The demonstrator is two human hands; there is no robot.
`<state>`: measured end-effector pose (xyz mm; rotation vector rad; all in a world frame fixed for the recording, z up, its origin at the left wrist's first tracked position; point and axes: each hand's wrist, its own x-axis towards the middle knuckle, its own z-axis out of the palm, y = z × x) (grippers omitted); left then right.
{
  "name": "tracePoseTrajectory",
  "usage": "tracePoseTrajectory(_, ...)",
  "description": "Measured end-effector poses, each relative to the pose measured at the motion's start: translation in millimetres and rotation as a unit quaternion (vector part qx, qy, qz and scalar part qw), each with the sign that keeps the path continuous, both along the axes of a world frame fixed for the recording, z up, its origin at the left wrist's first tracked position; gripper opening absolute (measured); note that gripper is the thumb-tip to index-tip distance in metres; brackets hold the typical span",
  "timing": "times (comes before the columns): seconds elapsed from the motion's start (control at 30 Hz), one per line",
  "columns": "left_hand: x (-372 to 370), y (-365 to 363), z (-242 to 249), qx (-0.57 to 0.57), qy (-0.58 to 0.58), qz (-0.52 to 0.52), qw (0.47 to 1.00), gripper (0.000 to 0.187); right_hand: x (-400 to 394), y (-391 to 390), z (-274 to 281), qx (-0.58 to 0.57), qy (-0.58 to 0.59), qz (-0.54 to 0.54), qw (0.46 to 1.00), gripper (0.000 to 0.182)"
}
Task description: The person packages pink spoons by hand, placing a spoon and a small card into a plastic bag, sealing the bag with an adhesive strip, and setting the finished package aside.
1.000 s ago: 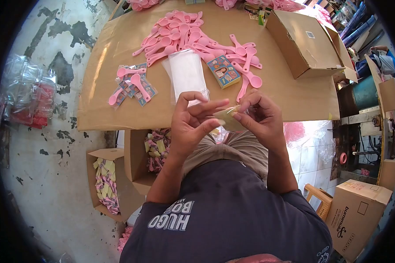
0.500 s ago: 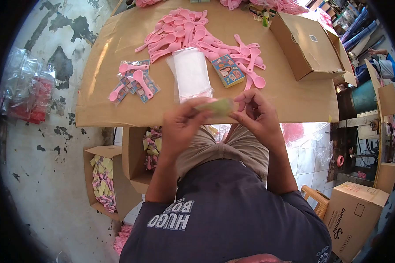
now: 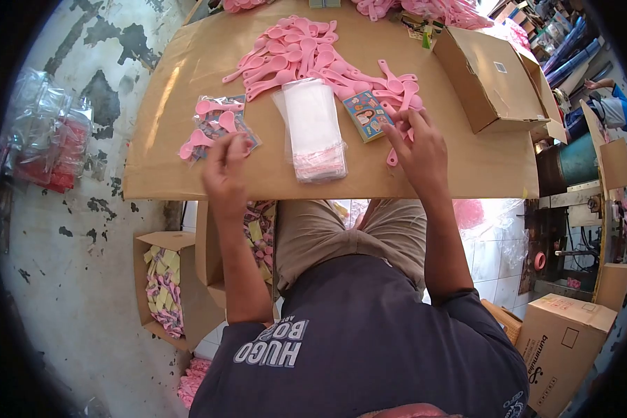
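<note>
Fingers of the right hand point(image 3: 423, 150) are parted beside the blue, yellow-edged card stack point(image 3: 363, 115) on the table point(image 3: 484, 164); left hand point(image 3: 226, 167) curled near clear packets point(image 3: 211, 123) and pink spoons point(image 3: 228, 121), grasp undeterminable.

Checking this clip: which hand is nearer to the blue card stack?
Right. The right hand is at the right edge of the blue card stack; contact is unclear. The left hand is farther left, beyond the clear bags.
</note>
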<state>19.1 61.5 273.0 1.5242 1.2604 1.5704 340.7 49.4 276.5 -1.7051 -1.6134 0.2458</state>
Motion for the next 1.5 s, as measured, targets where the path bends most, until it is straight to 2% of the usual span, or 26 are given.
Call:
tracePoseTrajectory(0.03,9,5,-6,-0.053,0.026,-0.009,0.998,0.026,-1,8,-6,0.002,-0.001,0.002,1.000,0.033)
tracePoseTrajectory(0.07,17,10,-10,-0.050,0.026,-0.008,0.998,0.026,-2,17,-13,0.005,-0.039,-0.015,0.999,0.036)
tracePoseTrajectory(0.13,35,20,-16,-0.123,0.141,0.031,0.982,0.035,-6,24,-13,0.012,-0.076,-0.032,0.997,0.040)
tracePoseTrajectory(0.23,53,31,-15,-0.145,0.170,0.053,0.973,0.041,-10,28,-10,-0.025,-0.069,-0.047,0.996,0.039)
tracePoseTrajectory(0.33,61,33,-7,-0.147,0.168,0.030,0.974,0.037,-6,27,-14,-0.023,-0.031,-0.036,0.999,0.039)
tracePoseTrajectory(0.53,59,41,-25,-0.122,0.076,0.037,0.989,0.030,3,25,-15,0.006,0.023,-0.037,0.999,0.031)
tracePoseTrajectory(0.63,54,42,-31,-0.091,0.062,0.027,0.994,0.025,9,29,-30,0.075,-0.003,-0.049,0.996,0.028)
tracePoseTrajectory(0.7,52,40,-31,-0.093,0.074,0.028,0.992,0.025,10,28,-31,0.158,0.014,-0.043,0.986,0.024)
tracePoseTrajectory(0.77,53,37,-28,-0.094,0.085,0.029,0.991,0.025,12,22,-23,0.162,0.058,-0.040,0.984,0.022)
tracePoseTrajectory(0.83,53,34,-26,0.005,0.188,0.109,0.976,0.027,12,15,-16,0.167,0.104,-0.037,0.980,0.021)
tracePoseTrajectory(0.87,53,32,-25,0.007,0.190,0.111,0.975,0.027,13,12,-14,0.199,0.135,-0.033,0.970,0.021)
tracePoseTrajectory(0.9,54,28,-22,0.010,0.160,0.126,0.979,0.027,13,10,-13,0.231,0.166,-0.029,0.958,0.021)
tracePoseTrajectory(0.97,54,26,-21,0.016,0.132,0.143,0.981,0.028,16,0,-13,0.216,0.195,-0.020,0.957,0.020)
tracePoseTrajectory(1.03,53,25,-21,0.028,-0.071,0.040,0.996,0.023,16,-9,-15,0.199,0.224,-0.009,0.954,0.020)
tracePoseTrajectory(1.07,54,22,-23,0.029,-0.070,0.043,0.996,0.023,15,-14,-17,0.176,0.259,0.016,0.950,0.020)
tracePoseTrajectory(1.13,67,13,-13,-0.067,-0.249,-0.008,0.966,0.016,12,-25,-21,0.152,0.293,0.043,0.943,0.020)
tracePoseTrajectory(1.23,74,5,-15,-0.047,-0.216,-0.031,0.975,0.020,12,-40,-25,0.126,0.308,0.046,0.942,0.019)
tracePoseTrajectory(1.3,75,4,-18,-0.056,-0.203,-0.032,0.977,0.022,13,-48,-27,0.086,0.278,0.066,0.955,0.018)
tracePoseTrajectory(1.5,72,-3,-17,-0.086,-0.177,-0.047,0.979,0.026,0,-62,-18,0.067,0.323,0.083,0.941,0.018)
